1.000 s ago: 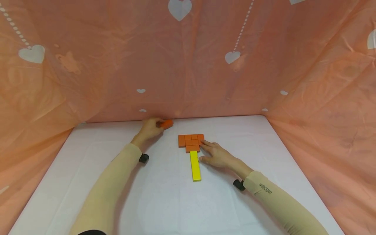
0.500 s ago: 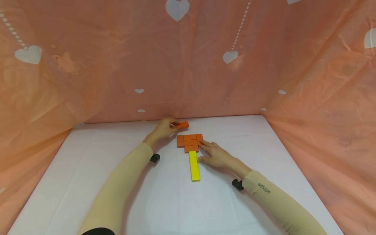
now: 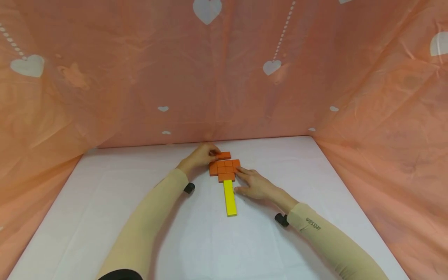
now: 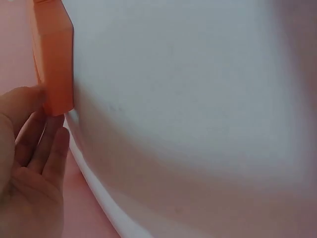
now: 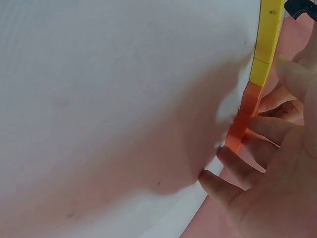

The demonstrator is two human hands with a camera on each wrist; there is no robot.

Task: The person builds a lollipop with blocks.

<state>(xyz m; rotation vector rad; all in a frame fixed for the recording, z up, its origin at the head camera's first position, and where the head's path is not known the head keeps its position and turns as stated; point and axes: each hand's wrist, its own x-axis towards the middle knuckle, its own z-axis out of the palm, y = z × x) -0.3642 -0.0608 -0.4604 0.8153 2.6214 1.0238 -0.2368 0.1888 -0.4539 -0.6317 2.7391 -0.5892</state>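
Note:
In the head view my left hand (image 3: 201,157) pinches a flat orange block (image 3: 224,155) by its left end, just behind the top row of a flat pattern of orange blocks (image 3: 225,170). A yellow strip (image 3: 230,198) runs from the pattern towards the near side; a seam across the yellow pieces (image 5: 267,39) shows in the right wrist view. My right hand (image 3: 257,184) lies with fingers extended at the pattern's right side, one fingertip at the rightmost orange block (image 3: 236,165). Its thumb is close beside the yellow strip.
A white tabletop (image 3: 210,241) lies under everything. Pink cloth with white hearts (image 3: 224,77) hangs behind the table's back edge and along both sides. Each wrist carries a small black camera, the left one (image 3: 189,188) and the right one (image 3: 281,220).
My left hand has carried the orange block rightwards and a little nearer, from left of the pattern to just behind its top row. My right hand has stayed at the pattern's right side.

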